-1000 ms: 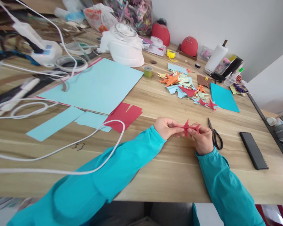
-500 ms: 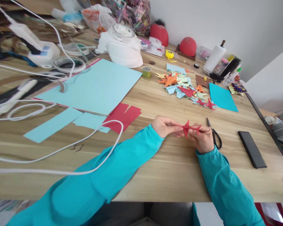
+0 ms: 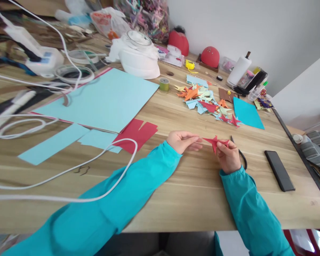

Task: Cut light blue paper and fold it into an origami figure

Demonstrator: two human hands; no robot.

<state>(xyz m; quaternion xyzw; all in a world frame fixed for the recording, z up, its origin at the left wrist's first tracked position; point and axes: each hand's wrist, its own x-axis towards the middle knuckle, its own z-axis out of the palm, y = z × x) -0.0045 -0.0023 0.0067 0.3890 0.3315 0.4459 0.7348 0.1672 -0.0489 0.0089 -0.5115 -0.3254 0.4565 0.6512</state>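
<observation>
A small red origami crane (image 3: 214,141) with pointed tips is held above the table between my two hands. My right hand (image 3: 228,155) pinches its body and right end between thumb and fingers. At the long left tip, the thumb and forefinger of my left hand (image 3: 181,141) are pressed together, the lower fingers slightly curled below. Just beyond my right hand lie black-handled scissors (image 3: 243,159), partly hidden by it. Farther back is a pile of folded paper figures (image 3: 200,97) in orange, yellow, blue and red.
Red paper pieces (image 3: 138,137) and light blue strips (image 3: 53,144) lie left of my hands, by a large light blue sheet (image 3: 101,99). A white cable (image 3: 96,161) loops over my left sleeve. To the right are a phone (image 3: 279,170) and a turquoise sheet (image 3: 248,113).
My left fingers have drawn back to the crane's left tip, and more of its long point shows. My right hand keeps hold. The whole view has shifted slightly.
</observation>
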